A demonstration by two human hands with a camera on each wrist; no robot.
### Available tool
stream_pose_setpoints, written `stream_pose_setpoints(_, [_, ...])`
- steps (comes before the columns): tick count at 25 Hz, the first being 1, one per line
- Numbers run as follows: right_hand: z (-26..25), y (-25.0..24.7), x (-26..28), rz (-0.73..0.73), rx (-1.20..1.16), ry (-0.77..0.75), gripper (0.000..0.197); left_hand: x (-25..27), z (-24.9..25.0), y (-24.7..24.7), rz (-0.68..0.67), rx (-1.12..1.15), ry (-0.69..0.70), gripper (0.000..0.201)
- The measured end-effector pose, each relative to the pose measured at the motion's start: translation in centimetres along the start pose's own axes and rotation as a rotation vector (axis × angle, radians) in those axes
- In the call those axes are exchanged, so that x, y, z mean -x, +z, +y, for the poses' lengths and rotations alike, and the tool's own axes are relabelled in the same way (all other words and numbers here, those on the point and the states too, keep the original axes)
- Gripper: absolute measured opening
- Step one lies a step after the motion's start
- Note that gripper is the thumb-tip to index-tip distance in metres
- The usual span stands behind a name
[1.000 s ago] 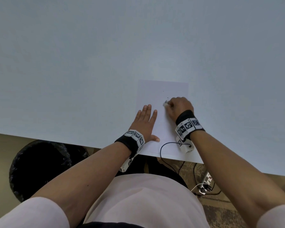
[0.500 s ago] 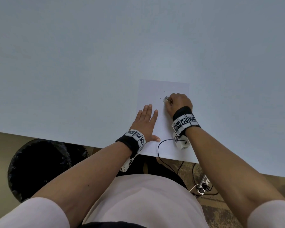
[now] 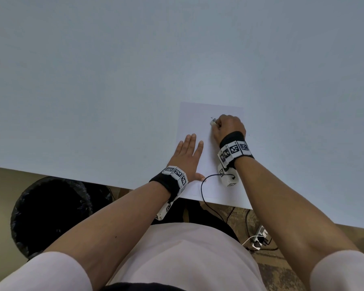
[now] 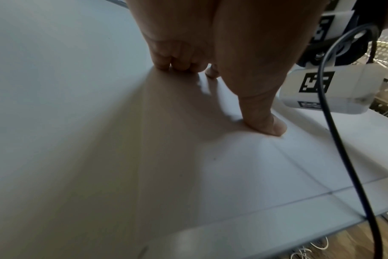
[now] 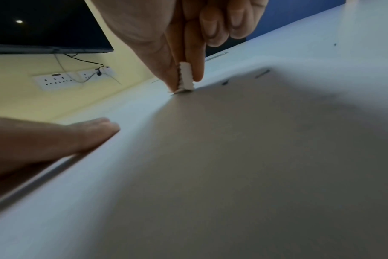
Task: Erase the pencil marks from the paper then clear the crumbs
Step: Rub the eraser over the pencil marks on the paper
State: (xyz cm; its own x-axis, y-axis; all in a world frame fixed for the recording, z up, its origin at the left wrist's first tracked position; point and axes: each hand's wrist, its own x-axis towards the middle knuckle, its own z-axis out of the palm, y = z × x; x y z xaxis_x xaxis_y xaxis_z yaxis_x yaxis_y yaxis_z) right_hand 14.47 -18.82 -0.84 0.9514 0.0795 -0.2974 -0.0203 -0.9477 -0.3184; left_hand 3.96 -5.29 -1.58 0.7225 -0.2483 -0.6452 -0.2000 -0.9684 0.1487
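Sheet of paper (image 3: 195, 122) lies flat on the pale table (image 3: 114, 80), its near edge close to the table's front edge.

Left hand (image 3: 187, 156): fingers straight and together, palm down, pressing the left part of the sheet. In the left wrist view the thumb (image 4: 270, 124) presses onto the paper, fingertips (image 4: 164, 65) touching down further ahead.

Right hand (image 3: 229, 127): curled, pinching a small white eraser (image 3: 213, 122) between thumb and forefinger. In the right wrist view the eraser (image 5: 185, 78) stands nearly upright, its lower end touching the paper; the remaining fingers are folded back above it.

Crumbs: a few dark specks (image 3: 212, 118) sit on the paper just beyond the eraser; in the right wrist view, dark specks (image 5: 225, 82) lie right of the eraser. One further speck (image 3: 249, 135) lies on the table just right of the sheet. Pencil marks as such cannot be told from crumbs at this sharpness.

Other: a black bin (image 3: 51, 215) stands on the floor below the table's front edge, to the left. A black cable (image 3: 202, 185) loops from the right wrist unit across the near end of the paper.
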Motion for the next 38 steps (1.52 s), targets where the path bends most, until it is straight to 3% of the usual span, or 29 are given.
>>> stream_pose_setpoints(5, [-1.2,1.5,3.0,-0.115,0.059,-0.214,0.033,0.0,-0.1,-0.2,-0.008,0.010,0.005,0.121])
stream_pose_setpoints(9, [2.7,-0.5,1.2,-0.007,0.003,0.063,0.033,0.1,0.1,-0.2,-0.025,0.006,-0.001,0.122])
stream_pose_setpoints(11, [3.9,-0.7,1.1,-0.006,-0.054,0.130,0.031,0.1,0.0,-0.2,-0.023,0.010,-0.002,0.123])
stream_pose_setpoints(17, [2.6,1.4,7.7,-0.147,0.020,-0.188,0.035,0.1,-0.1,-0.2,-0.023,0.025,0.003,0.122])
stream_pose_setpoints(19, [3.6,0.7,7.6,-0.126,0.048,-0.117,0.035,0.1,0.0,-0.2,-0.025,0.021,-0.001,0.122])
stream_pose_setpoints(22, [5.7,-0.4,5.6,-0.054,-0.019,0.109,0.032,0.1,0.2,-0.3,-0.031,0.018,-0.008,0.122])
stream_pose_setpoints(24, [5.1,-0.2,5.9,-0.025,-0.065,0.143,0.032,0.1,0.1,-0.3,-0.032,0.019,-0.008,0.123])
stream_pose_setpoints(29, [2.1,2.3,11.0,-0.185,-0.022,-0.215,0.031,-0.1,0.0,-0.1,-0.033,0.021,-0.003,0.124])
stream_pose_setpoints(35, [6.6,0.7,8.6,-0.041,-0.072,0.116,0.032,-0.1,0.0,0.1,-0.030,0.006,-0.011,0.124])
stream_pose_setpoints(38, [4.5,1.8,10.5,-0.097,-0.070,0.002,0.033,-0.2,-0.1,0.1,-0.026,0.013,-0.010,0.124])
